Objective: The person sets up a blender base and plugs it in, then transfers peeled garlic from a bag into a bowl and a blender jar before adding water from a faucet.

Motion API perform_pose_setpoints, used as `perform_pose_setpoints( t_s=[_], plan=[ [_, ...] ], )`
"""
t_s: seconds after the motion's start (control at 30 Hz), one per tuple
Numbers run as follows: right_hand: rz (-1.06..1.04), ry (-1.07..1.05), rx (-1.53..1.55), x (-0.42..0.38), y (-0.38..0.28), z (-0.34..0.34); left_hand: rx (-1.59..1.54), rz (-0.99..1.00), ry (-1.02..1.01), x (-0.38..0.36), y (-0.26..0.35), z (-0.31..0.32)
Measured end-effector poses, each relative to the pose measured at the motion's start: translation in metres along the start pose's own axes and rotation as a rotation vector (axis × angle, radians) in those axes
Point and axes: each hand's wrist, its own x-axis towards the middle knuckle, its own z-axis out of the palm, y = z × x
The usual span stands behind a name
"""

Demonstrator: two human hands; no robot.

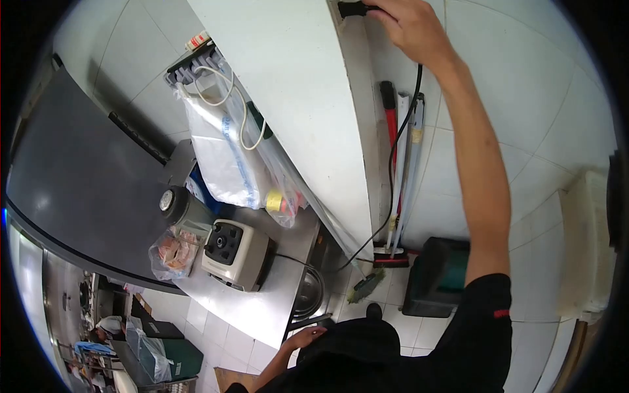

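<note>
White wall tiles [537,85] spread toward three o'clock. At twelve, the fingers of our right hand [416,33] pinch a black plug [352,9], its join to the cord [395,154] hidden; our left hand [306,337], at six, is too small to read.

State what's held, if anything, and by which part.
Right hand holds the black plug by its cord end. Left hand: can't tell if it holds anything.
</note>
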Motion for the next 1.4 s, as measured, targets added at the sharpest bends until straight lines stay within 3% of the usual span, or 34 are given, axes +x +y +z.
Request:
perform_pose_setpoints(
  t_s=[0.07, 0.17, 0.23, 0.27, 0.3, 0.37, 0.4, 0.47, 0.53, 0.6, 0.63, 0.67, 0.7, 0.77, 0.8, 0.9, 0.97, 1.13, 1.2, 1.4],
  plan=[
    [-0.064, -0.176, -0.094, 0.009, 0.002, -0.011, 0.247, 0.019, -0.072, 0.004, 0.038, -0.008],
    [-0.034, -0.199, -0.104, 0.006, -0.009, -0.020, 0.201, 0.026, -0.135, 0.007, 0.088, -0.025],
    [0.168, -0.163, -0.138, -0.003, -0.032, -0.038, 0.061, 0.103, -0.112, 0.001, 0.100, -0.043],
    [0.269, 0.044, -0.171, -0.029, -0.021, -0.045, -0.055, 0.124, -0.074, -0.016, 0.124, -0.049],
    [0.308, 0.164, -0.001, -0.041, -0.047, -0.053, -0.126, 0.132, -0.055, -0.029, 0.129, -0.058],
    [0.580, 0.577, 0.174, -0.071, -0.104, -0.058, -0.308, 0.167, -0.045, -0.074, 0.148, -0.080],
    [0.486, 0.697, 0.390, -0.112, -0.103, -0.064, -0.351, 0.138, 0.005, -0.095, 0.156, -0.093],
    [0.371, 0.768, 0.878, -0.162, -0.174, -0.032, -0.292, 0.182, 0.216, -0.138, 0.150, -0.118],
    [0.735, 0.389, 1.038, -0.192, -0.257, 0.021, -0.299, 0.173, 0.426, -0.171, 0.125, -0.150],
    [1.018, -0.155, 1.199, -0.203, -0.320, 0.074, -0.248, 0.129, 0.814, -0.182, 0.077, -0.191],
    [1.093, -0.385, 1.252, -0.221, -0.335, 0.108, -0.368, 0.177, 1.026, -0.180, 0.064, -0.208],
    [1.104, -0.469, 1.212, -0.238, -0.351, 0.142, -0.488, 0.232, 1.231, -0.175, 0.057, -0.223],
    [1.093, -0.448, 1.158, -0.251, -0.363, 0.176, -0.492, 0.239, 1.228, -0.168, 0.050, -0.241],
    [1.118, -0.442, 0.979, -0.259, -0.372, 0.224, -0.546, 0.262, 1.408, -0.153, 0.041, -0.275],
    [1.143, -0.429, 0.811, -0.261, -0.376, 0.246, -0.552, 0.275, 1.398, -0.145, 0.039, -0.286],
    [1.160, -0.422, 0.774, -0.270, -0.376, 0.295, -0.558, 0.236, 1.274, -0.123, 0.037, -0.312],
    [1.215, -0.502, 0.751, -0.265, -0.376, 0.306, -0.566, 0.300, 1.077, -0.113, 0.032, -0.318],
    [1.248, -0.461, 0.611, -0.258, -0.391, 0.305, -0.510, 0.320, 1.051, -0.115, 0.024, -0.319],
    [1.274, -0.476, 0.658, -0.257, -0.393, 0.303, -0.371, 0.304, 0.938, -0.122, 0.021, -0.319],
    [1.320, -0.471, 0.686, -0.259, -0.413, 0.285, -0.484, 0.401, 0.957, -0.144, 0.009, -0.289]
  ],
)
